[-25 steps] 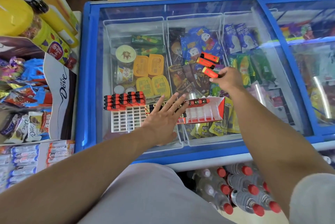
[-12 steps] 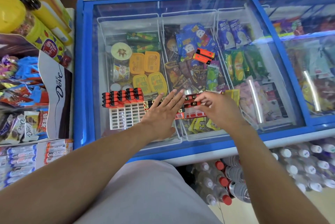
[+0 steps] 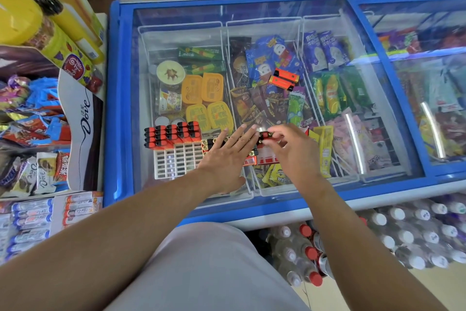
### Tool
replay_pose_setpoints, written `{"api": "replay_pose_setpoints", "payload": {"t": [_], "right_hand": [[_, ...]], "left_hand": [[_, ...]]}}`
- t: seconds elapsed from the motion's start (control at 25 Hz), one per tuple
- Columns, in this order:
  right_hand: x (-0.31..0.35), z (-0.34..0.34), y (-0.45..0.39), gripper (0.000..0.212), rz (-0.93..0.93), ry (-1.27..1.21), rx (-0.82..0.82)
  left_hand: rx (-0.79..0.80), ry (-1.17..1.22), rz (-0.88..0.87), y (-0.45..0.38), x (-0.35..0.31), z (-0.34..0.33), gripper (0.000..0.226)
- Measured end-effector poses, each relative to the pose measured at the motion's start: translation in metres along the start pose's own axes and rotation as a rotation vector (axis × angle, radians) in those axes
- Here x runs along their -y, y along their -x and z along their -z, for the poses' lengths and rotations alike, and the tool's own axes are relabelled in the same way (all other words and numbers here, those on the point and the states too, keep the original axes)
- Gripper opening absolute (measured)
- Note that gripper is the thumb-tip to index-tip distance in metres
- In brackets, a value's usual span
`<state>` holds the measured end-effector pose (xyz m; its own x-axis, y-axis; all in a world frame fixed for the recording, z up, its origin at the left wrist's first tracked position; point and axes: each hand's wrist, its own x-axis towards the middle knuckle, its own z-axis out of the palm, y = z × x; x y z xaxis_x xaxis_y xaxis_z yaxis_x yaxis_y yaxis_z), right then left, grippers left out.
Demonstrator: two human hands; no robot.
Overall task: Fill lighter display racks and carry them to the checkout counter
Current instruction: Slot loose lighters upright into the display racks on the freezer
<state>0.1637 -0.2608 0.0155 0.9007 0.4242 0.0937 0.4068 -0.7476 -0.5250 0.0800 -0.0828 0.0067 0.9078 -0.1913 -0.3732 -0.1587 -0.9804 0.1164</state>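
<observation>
Left hand [image 3: 224, 159] lies flat on the red rack [image 3: 267, 158]; right hand [image 3: 290, 149] pinches a lighter [image 3: 265, 135] above it.

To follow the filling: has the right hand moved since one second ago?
Yes. The right hand came toward the person, from beside the loose orange lighters to the red rack.

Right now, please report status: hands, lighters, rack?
Left hand flat on red rack. Right hand pinches lighter over it. Two orange lighters loose on freezer lid.

On the freezer lid [image 3: 252, 12], near its front edge, the left hand [image 3: 224, 159] is pressing flat on a lighter rack [image 3: 219, 143] while the right hand [image 3: 290, 152] is pinching a lighter [image 3: 264, 135] at the rack's right end.
</observation>
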Motion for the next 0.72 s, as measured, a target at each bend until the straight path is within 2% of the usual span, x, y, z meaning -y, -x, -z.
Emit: {"api": "replay_pose_setpoints", "payload": {"t": [0.08, 0.16, 0.32, 0.44, 0.6, 0.72], "right_hand": [[-0.002, 0.009, -0.016, 0.017, -0.032, -0.061, -0.075], [-0.007, 0.017, -0.049, 0.021, -0.101, -0.042, -0.092], [-0.026, 0.008, -0.135, 0.039, -0.199, 0.06, 0.086], [-0.048, -0.015, -0.174, 0.042, -0.214, 0.267, 0.226], [-0.066, -0.035, -0.184, 0.028, -0.272, 0.334, 0.24], [-0.067, -0.032, -0.173, 0.021, -0.229, 0.293, 0.282]], "left_hand": [[0.019, -0.001, -0.013, 0.0, 0.0, 0.0, 0.109], [0.025, -0.025, -0.025, -0.001, 0.0, -0.002, 0.109], [0.052, -0.055, -0.019, -0.002, -0.001, -0.003, 0.111], [0.06, -0.072, -0.016, -0.002, -0.001, -0.002, 0.11], [0.063, -0.065, -0.009, -0.002, 0.0, 0.0, 0.108], [0.059, -0.071, -0.007, -0.002, -0.001, 0.001, 0.107]]}}
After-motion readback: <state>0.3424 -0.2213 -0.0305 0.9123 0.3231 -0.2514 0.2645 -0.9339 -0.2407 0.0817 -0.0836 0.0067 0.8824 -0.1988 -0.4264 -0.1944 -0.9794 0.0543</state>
